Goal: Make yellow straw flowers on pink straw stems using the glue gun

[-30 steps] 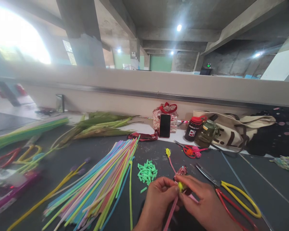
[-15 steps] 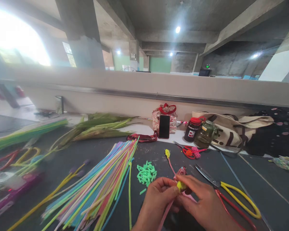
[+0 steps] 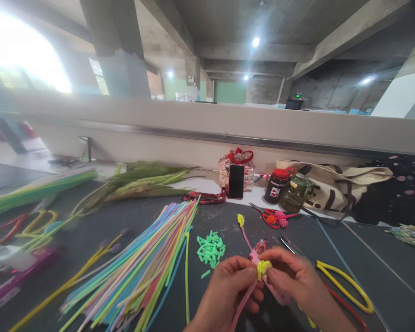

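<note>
Between my two hands is a small yellow knot [image 3: 263,268] of folded strip on a pink strip [image 3: 244,306]. My left hand [image 3: 231,283] pinches the knot's left side, where the pink strip runs down. Closed on its right side are the thumb and fingers of my right hand [image 3: 295,276]. Just beyond the fingertips lies a pink knotted piece [image 3: 255,255]. Another pink strip with a yellow knotted end [image 3: 240,220] reaches away from it. Large scissors [image 3: 346,283] with yellow and red handles lie partly behind my right hand.
Left of my hands are cut green pieces [image 3: 210,249] and a fan of coloured strips [image 3: 138,272]. Farther back stand a phone [image 3: 235,181], a red-capped bottle [image 3: 277,186] and a green jar [image 3: 295,192]. Small scissors [image 3: 270,218], a canvas bag [image 3: 325,184] and corn husks [image 3: 148,182] lie around.
My right hand has shifted right and its fingers have opened off the yellow knot's top, so more of the knot shows. It now covers more of the large scissors. My left hand stays nearly in place.
</note>
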A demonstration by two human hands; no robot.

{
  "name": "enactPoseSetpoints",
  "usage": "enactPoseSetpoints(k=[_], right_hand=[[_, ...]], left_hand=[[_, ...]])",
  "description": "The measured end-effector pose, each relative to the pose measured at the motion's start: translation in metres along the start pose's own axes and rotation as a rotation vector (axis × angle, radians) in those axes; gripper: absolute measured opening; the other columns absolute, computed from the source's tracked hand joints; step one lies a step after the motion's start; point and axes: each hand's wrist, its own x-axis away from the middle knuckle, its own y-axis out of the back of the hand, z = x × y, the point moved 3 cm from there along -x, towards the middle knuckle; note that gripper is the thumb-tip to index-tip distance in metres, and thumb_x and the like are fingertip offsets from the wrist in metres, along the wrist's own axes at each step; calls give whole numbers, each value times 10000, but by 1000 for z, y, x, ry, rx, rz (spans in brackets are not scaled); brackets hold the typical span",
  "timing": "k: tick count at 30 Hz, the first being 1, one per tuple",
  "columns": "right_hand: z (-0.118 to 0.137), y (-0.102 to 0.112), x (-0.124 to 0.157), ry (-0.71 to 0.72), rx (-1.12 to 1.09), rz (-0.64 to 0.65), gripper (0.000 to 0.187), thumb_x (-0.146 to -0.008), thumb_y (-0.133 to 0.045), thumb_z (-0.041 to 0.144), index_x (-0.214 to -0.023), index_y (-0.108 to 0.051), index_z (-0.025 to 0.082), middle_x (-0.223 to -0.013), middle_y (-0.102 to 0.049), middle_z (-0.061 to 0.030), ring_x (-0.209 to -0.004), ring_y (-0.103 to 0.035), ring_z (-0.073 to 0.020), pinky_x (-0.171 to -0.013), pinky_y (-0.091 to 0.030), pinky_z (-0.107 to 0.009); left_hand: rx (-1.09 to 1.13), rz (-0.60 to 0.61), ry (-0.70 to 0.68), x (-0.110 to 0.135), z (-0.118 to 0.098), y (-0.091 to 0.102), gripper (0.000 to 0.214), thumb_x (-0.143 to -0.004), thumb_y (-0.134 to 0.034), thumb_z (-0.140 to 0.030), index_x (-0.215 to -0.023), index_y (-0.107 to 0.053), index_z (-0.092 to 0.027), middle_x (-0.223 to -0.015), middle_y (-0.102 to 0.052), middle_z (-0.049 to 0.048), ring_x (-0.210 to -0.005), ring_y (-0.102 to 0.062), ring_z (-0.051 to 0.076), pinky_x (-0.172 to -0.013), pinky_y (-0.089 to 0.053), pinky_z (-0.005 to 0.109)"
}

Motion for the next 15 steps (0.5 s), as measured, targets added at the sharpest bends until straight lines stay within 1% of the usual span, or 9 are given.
enactPoseSetpoints(k=[3, 5, 9, 12, 15], right_hand=[[8, -2, 1, 14, 97, 14, 166, -764, -573, 309, -847, -652, 189, -732, -630, -18, -653, -568, -160, -562, -436, -241], [13, -3, 1, 10, 159, 46, 140, -766, -559, 268, -844, -647, 192, -697, -596, 3, -619, -534, -143, -539, -410, -228], [13, -3, -1, 32, 255, 38, 135, -760, -553, 250, -818, -658, 189, -658, -552, 22, -581, -484, -128, -525, -372, -222], [7, -3, -2, -27, 242, 39, 178, -780, -526, 285, -835, -659, 181, -601, -513, 37, -479, -425, -105, -444, -324, -217], [3, -3, -2, -64, 223, 58, 199, -786, -522, 303, -852, -659, 175, -554, -469, 54, -428, -376, -91, -410, -294, -212]], left_hand=[[-127, -84, -68, -3, 3, 0, 265, -548, -709, -184, -738, -527, -147, -522, -573, -52, -396, -531, 74, -353, -395, 149], [-222, -128, -90, -7, 7, 0, 270, -523, -711, -187, -698, -507, -161, -485, -539, -75, -361, -513, 76, -328, -371, 152], [-392, -186, -129, -9, 10, 2, 171, -598, -660, -249, -665, -528, -164, -474, -527, -69, -366, -523, 86, -342, -368, 162], [-543, -202, -209, -5, 4, 2, 147, -662, -623, -299, -684, -598, -156, -488, -551, -48, -411, -549, 89, -389, -375, 164], [-649, -207, -271, -1, -1, 2, 181, -685, -616, -338, -705, -641, -161, -507, -586, -28, -450, -575, 99, -422, -377, 165]])
